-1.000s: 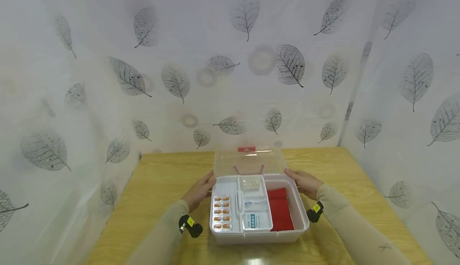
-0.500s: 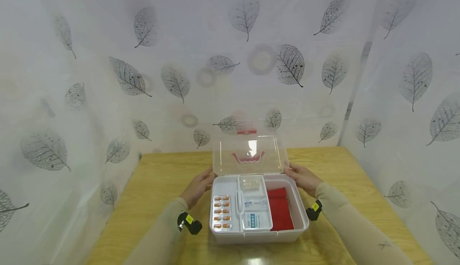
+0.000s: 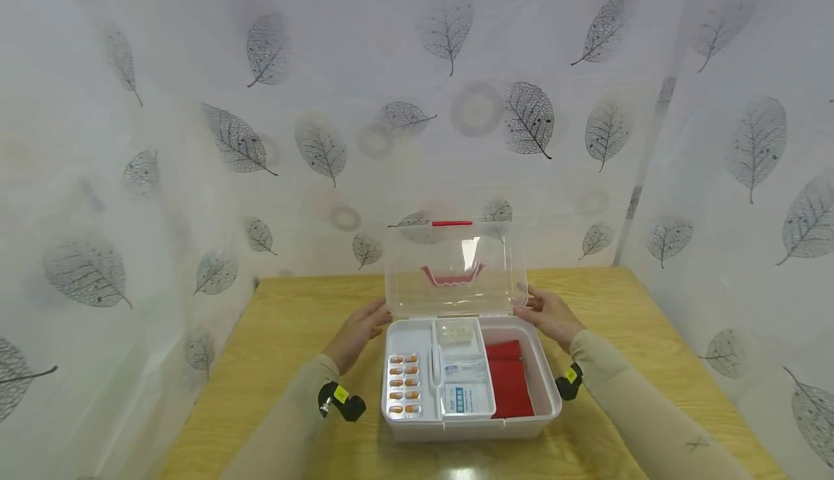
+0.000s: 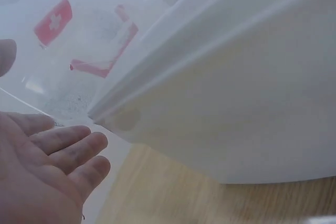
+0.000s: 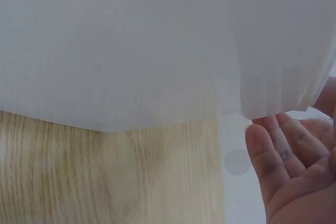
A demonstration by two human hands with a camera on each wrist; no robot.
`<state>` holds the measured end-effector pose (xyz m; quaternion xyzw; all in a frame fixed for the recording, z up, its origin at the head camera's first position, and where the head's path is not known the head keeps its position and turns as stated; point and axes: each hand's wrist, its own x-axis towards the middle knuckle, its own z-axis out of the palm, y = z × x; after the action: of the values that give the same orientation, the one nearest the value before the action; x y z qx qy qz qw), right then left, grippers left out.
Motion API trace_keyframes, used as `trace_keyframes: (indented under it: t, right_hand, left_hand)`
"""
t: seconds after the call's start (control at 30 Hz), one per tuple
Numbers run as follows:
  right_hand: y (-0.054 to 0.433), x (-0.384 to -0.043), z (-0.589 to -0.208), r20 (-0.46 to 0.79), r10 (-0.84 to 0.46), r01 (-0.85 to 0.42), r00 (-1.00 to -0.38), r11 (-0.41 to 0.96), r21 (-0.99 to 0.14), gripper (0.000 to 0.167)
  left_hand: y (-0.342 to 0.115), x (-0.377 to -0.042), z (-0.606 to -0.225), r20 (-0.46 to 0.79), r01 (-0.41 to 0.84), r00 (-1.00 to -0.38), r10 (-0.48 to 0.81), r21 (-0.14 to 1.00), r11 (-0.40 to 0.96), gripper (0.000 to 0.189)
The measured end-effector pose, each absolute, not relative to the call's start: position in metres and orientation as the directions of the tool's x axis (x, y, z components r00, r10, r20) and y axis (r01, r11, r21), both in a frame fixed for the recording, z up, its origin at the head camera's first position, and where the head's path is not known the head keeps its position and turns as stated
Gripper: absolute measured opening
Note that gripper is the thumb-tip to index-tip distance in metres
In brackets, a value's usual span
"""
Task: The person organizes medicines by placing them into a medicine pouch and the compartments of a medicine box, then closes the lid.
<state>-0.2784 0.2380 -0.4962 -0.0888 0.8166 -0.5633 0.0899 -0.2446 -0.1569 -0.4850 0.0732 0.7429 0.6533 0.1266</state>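
Note:
A white first-aid box (image 3: 465, 433) stands on the table, its clear lid (image 3: 404, 270) raised upright at the back. The lid bears a red handle (image 3: 454, 279). My left hand (image 3: 355, 335) is beside the lid's lower left corner, its fingers extended and slightly bent, palm up in the left wrist view. My right hand (image 3: 552, 318) is at the lower right corner, thumb near the lid's edge and fingers loosely bent beside it; their exact contact is hard to tell. In the white tray (image 3: 409, 339) lies a blister pack of orange capsules (image 3: 404, 384).
Small packets (image 3: 465, 399) and a clear little case (image 3: 455, 331) sit in the tray's compartments. Red cloth (image 3: 510, 382) lies in the box's right side. The wooden table (image 3: 306, 299) meets leaf-patterned curtains (image 3: 430, 154) at the back and sides.
The lid has swung up from lying back to about upright. Both hands have shifted slightly up along with it, while the box and its contents stayed put.

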Motion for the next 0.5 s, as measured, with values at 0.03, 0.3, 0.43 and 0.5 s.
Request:
trace_keyframes:
  t: [0.03,0.3,0.43,0.5]
  right_hand:
    - [0.238,-0.278,-0.495,-0.039,-0.241,-0.051,-0.97,0.354,-0.934,0.066]
    - [0.24,-0.276,-0.487,0.024,-0.267,-0.113,-0.963,0.324,-0.939,0.063]
    - [0.243,-0.274,-0.48,0.005,-0.268,-0.1,-0.963,0.339,-0.935,0.062]
    - [0.243,-0.273,-0.476,0.003,-0.275,-0.107,-0.961,0.364,-0.925,0.063]
  left_hand:
    - [-0.157,-0.244,-0.483,-0.091,-0.056,-0.959,0.269,0.989,0.136,0.054]
    - [-0.155,-0.239,-0.469,-0.048,-0.017,-0.96,0.276,0.993,0.116,0.062]
    - [-0.155,-0.235,-0.464,-0.043,-0.01,-0.962,0.268,0.992,0.125,0.065]
    - [-0.155,-0.233,-0.463,-0.043,-0.007,-0.965,0.261,0.991,0.137,0.069]
